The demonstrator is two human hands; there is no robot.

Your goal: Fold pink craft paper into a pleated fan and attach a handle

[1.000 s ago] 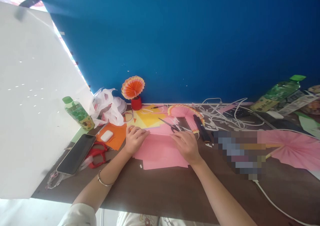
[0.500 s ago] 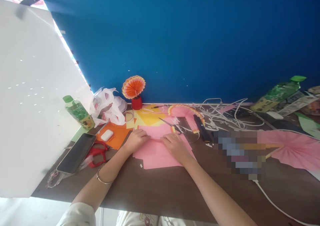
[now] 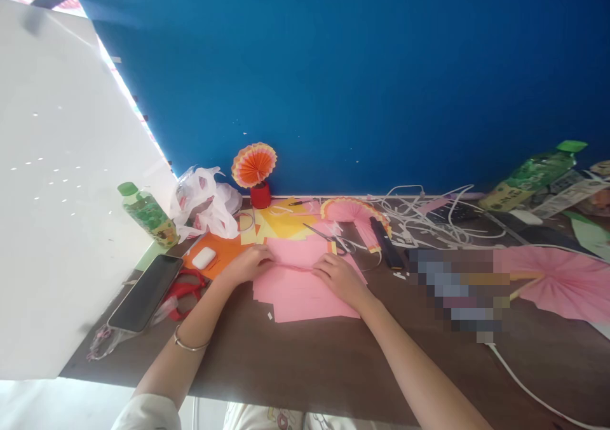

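A pink sheet (image 3: 298,252) with yellow and orange corners lies over a stack of pink paper (image 3: 309,300), its near edge folded into a narrow strip. My left hand (image 3: 248,263) closes its fingers on the left end of that fold. At the right end, the fingers of my right hand (image 3: 337,276) are pressed together on the fold. Just beyond the sheet's right corner are scissors (image 3: 328,236). Yellow paper (image 3: 286,220) lies behind the sheet. What the thumbs do is partly hidden.
Left: orange paper (image 3: 223,252), white case (image 3: 203,258), phone (image 3: 145,292), red-handled item (image 3: 185,293), bottle (image 3: 149,215), plastic bag (image 3: 204,201). Behind: orange paper rosette (image 3: 255,165), pleated pink paper (image 3: 355,213). Right: black cutter (image 3: 386,242), white cables (image 3: 429,220), pink fan (image 3: 562,281).
My hands have moved apart along the fold, my left hand to the left and my right hand slightly to the right. More of the folded strip shows between them.
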